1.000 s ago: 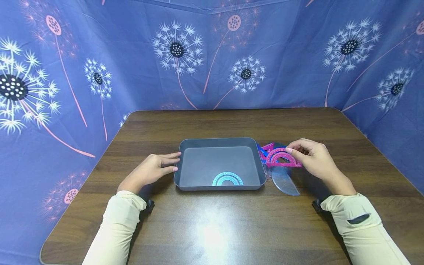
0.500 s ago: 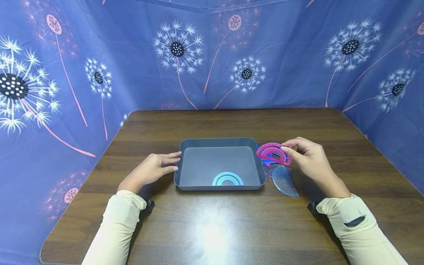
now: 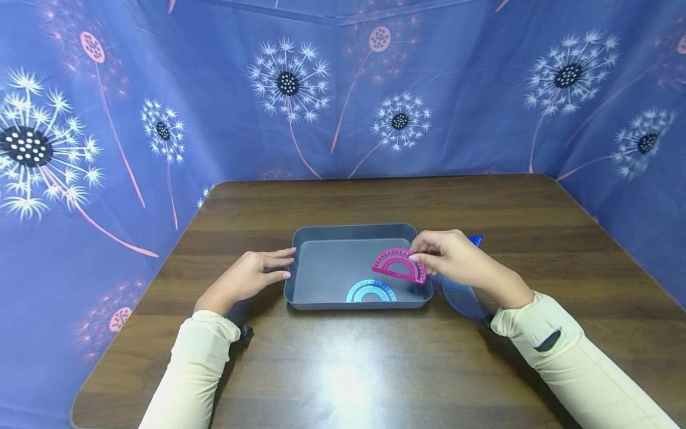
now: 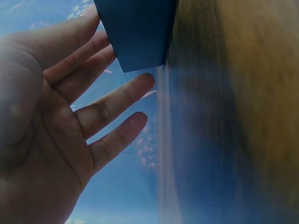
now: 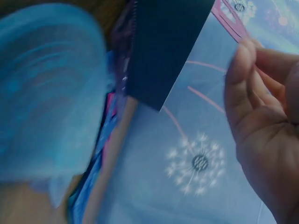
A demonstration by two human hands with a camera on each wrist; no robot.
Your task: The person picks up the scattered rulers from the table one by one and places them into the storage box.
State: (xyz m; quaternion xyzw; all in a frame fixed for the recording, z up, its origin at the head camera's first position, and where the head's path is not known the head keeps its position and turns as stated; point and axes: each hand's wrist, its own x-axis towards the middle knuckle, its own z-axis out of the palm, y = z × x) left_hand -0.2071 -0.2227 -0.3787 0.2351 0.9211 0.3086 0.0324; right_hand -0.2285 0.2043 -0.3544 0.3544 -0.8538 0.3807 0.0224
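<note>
A dark grey rectangular tray [image 3: 332, 262] sits mid-table. My left hand [image 3: 243, 279] rests its nearly straight fingers and thumb against the tray's left wall; in the left wrist view the lower fingers spread free of it. Over the tray's right part, my right hand [image 3: 462, 259] pinches a pink protractor [image 3: 393, 273] by its right side between thumb and fingers. The pink protractor [image 5: 231, 23] is partly cut off in the right wrist view. A light blue protractor [image 3: 356, 291] lies inside the tray near the front wall.
Right of the tray lies a translucent bluish semicircular protractor [image 3: 462, 298], partly under my right forearm. A blue pointed piece [image 3: 475, 240] shows behind the right hand, which hides most of the pile. Blue and pink pieces [image 5: 100, 158] lie stacked there in the right wrist view.
My right hand has carried the pink protractor leftward from the pile, over the right wall, to above the tray. The left hand has stayed at the left wall.
</note>
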